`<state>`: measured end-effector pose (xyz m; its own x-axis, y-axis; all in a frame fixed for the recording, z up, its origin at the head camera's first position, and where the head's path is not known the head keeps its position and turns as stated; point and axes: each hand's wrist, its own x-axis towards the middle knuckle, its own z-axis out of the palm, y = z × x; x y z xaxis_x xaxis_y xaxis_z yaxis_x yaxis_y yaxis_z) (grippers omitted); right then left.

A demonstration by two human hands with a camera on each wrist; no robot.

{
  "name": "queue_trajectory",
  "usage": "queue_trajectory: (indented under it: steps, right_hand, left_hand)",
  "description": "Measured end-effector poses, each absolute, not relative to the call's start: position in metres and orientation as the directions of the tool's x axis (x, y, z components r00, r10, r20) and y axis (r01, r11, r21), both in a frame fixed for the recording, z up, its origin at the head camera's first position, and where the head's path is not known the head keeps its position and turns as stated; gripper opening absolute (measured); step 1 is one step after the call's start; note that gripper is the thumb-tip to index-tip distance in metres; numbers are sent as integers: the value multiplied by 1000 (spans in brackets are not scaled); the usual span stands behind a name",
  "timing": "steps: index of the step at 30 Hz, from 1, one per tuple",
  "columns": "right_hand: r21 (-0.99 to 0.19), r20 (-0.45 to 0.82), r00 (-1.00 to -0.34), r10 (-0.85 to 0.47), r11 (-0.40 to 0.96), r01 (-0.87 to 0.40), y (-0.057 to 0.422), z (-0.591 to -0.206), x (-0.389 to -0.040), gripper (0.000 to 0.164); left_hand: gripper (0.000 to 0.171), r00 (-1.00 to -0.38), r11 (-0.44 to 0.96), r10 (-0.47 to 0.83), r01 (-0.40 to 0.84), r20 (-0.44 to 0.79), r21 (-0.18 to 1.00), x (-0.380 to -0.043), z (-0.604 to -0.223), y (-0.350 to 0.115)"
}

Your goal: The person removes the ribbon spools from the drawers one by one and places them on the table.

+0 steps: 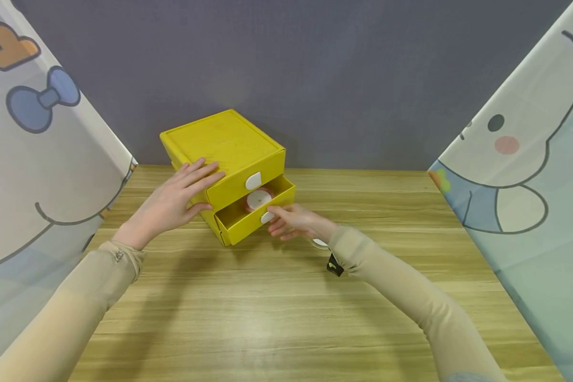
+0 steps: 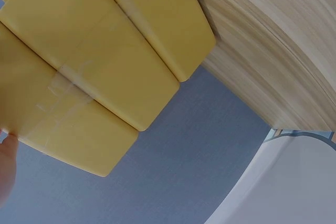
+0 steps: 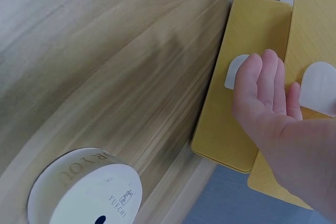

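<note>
A yellow drawer box [image 1: 224, 138] stands on the wooden table, turned at an angle. Its lower drawer [image 1: 248, 225] is pulled partly out, and a round spool [image 1: 259, 199] with a white face and pinkish-red edge lies inside. My left hand [image 1: 172, 199] rests on the box's top and left side, fingers spread. At the drawer's front, my right hand [image 1: 296, 220] touches beside the white tab [image 1: 267, 217]. Its fingers look fairly straight against the front in the right wrist view. The upper drawer, with its own white tab [image 1: 253, 181], is closed.
A white ribbon spool [image 3: 97, 198] printed YUECHI stands on the table, mostly hidden behind my right wrist in the head view. Near that sleeve sits a small black thing [image 1: 335, 266]. A grey wall [image 1: 353, 85] is behind; printed cartoon panels [image 1: 520, 138] flank both sides.
</note>
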<state>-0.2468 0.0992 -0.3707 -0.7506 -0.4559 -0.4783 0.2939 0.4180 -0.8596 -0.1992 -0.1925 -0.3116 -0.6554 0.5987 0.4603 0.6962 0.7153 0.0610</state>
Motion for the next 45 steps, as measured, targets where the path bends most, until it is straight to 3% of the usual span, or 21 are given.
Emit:
queue_trajectory:
  steps: [28, 45]
  right_hand:
    - [-856, -487, -741, -463, 419, 302, 113, -370, -234, 49]
    - [-859, -482, -732, -481, 424, 287, 119, -371, -230, 55]
  left_hand:
    - [81, -648, 709, 596, 702, 474, 68, -200, -313, -193]
    - [80, -649, 710, 594, 700, 476, 69, -200, -312, -191]
